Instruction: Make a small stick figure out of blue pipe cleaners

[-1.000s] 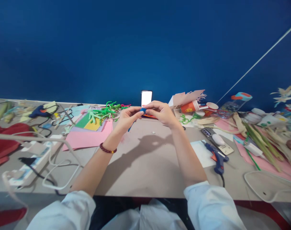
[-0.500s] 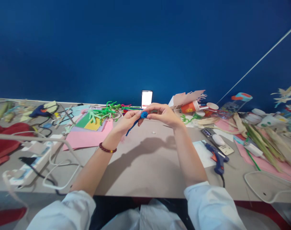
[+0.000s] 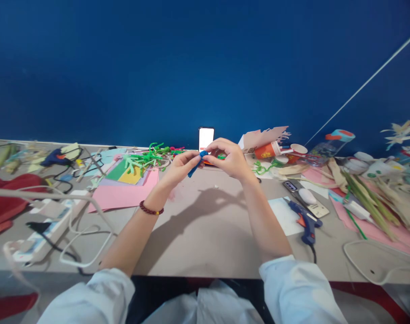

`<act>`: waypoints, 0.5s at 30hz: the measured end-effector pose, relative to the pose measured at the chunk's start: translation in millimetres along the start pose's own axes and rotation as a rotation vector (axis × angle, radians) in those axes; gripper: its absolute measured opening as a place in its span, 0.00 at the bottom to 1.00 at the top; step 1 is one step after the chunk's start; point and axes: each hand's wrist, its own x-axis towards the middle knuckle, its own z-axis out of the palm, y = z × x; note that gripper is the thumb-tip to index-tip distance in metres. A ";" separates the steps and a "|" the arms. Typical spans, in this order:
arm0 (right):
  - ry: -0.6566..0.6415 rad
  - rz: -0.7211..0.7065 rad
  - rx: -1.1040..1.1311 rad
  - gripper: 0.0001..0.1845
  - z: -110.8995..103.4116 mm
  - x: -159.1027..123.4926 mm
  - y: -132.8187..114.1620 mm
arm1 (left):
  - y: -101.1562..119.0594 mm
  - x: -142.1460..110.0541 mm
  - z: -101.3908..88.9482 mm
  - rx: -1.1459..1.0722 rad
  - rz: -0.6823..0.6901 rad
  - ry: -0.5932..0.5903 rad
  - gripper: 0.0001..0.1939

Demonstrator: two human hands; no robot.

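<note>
Head view: left hand [image 3: 178,167] and right hand [image 3: 232,158] pinch a blue cord [image 3: 203,154]; far end bunched, near-left tail loose, apparently unfinished

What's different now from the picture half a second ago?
The blue fuzzy piece has risen slightly in the view, and the right hand has moved up with it. Less of its hanging tail shows, pointing down and left. Both the left hand and right remain at the piece, with no visible release. The glue gun and pink sheet stayed put.
</note>
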 end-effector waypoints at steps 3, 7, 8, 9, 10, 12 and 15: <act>-0.021 0.024 0.032 0.10 -0.6 0.2 1.8 | 1.0 0.4 1.4 -0.006 0.015 0.021 0.14; -0.063 0.109 0.164 0.11 -2.9 -0.6 4.6 | 0.0 1.0 2.3 -0.031 0.008 0.097 0.14; -0.059 0.133 0.201 0.11 -3.4 -0.9 5.5 | -0.8 1.3 2.2 -0.045 0.005 0.117 0.14; -0.053 0.155 0.233 0.11 -3.8 -1.1 6.4 | -1.7 1.7 2.1 -0.060 0.007 0.141 0.14; -0.045 0.174 0.258 0.12 -3.9 -1.2 7.4 | -2.5 2.1 2.0 -0.074 0.011 0.168 0.14; -0.036 0.202 0.284 0.12 -3.4 -1.2 9.0 | -3.7 3.0 2.1 -0.091 0.009 0.221 0.13; -0.023 0.207 0.272 0.13 -0.3 -0.7 10.4 | -4.3 3.6 3.5 -0.129 -0.053 0.246 0.13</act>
